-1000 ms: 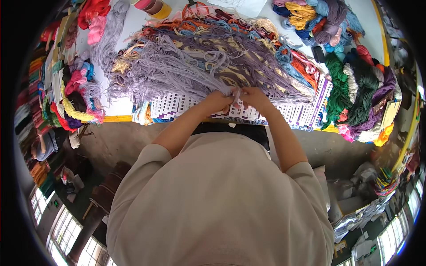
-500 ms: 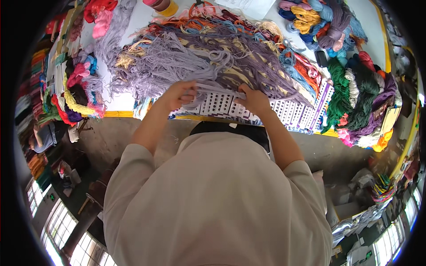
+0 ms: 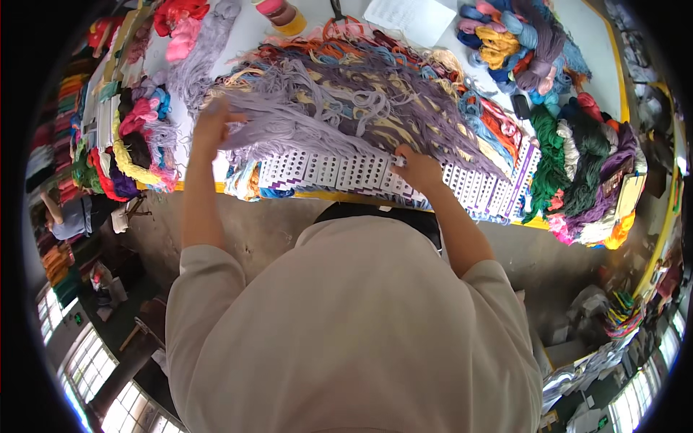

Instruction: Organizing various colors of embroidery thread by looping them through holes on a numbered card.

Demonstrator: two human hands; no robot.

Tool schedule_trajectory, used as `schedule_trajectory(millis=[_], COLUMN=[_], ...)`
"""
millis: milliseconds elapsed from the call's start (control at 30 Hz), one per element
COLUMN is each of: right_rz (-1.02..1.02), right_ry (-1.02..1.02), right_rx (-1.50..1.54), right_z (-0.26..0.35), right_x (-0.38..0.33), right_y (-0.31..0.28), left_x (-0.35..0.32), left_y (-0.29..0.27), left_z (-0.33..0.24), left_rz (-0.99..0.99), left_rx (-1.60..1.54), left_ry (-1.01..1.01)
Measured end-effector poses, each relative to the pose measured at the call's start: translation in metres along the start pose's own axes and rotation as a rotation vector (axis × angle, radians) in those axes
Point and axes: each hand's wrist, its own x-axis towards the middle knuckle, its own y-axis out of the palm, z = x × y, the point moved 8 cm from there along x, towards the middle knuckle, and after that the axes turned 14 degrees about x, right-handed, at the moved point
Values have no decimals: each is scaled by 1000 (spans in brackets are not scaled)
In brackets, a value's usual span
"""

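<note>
A wide layer of lavender threads (image 3: 289, 130) fans across the table, tied along a row of white cards with punched holes (image 3: 346, 171). At the left end of the bundle, my left hand (image 3: 211, 128) is closed round the strands, slightly blurred. The strands run taut and flat from it toward the cards. My right hand (image 3: 419, 171) is at the upper edge of the cards right of the middle, thumb and fingers pinched on a card; its fingertips are partly hidden. Beyond lie darker purple threads (image 3: 411, 108) mixed with cream ones.
Yarn skeins in blue, yellow and purple (image 3: 498, 47) lie at the far right, with green skeins (image 3: 545, 155) nearer. A black object (image 3: 520, 107) and white paper (image 3: 411, 20) rest on the table. More colourful skeins (image 3: 133, 144) hang at the left. Orange-handled scissors (image 3: 343, 27) lie at the back.
My left hand has swept left and a little away from me, drawing the lavender strands out flat. More of the punched cards now shows. My right hand has stayed nearly in place.
</note>
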Motion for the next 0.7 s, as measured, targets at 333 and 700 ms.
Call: schedule_trajectory(millis=[333, 700], right_rz=[-259, -133], right_ry=[-326, -354], right_rx=[1216, 1433], right_z=[135, 184], right_x=[-59, -86], right_y=[-82, -90], left_x=[-150, -178], left_y=[133, 123], left_z=[-169, -195], left_rz=[659, 372], left_rx=[-1149, -403], left_ry=[293, 743])
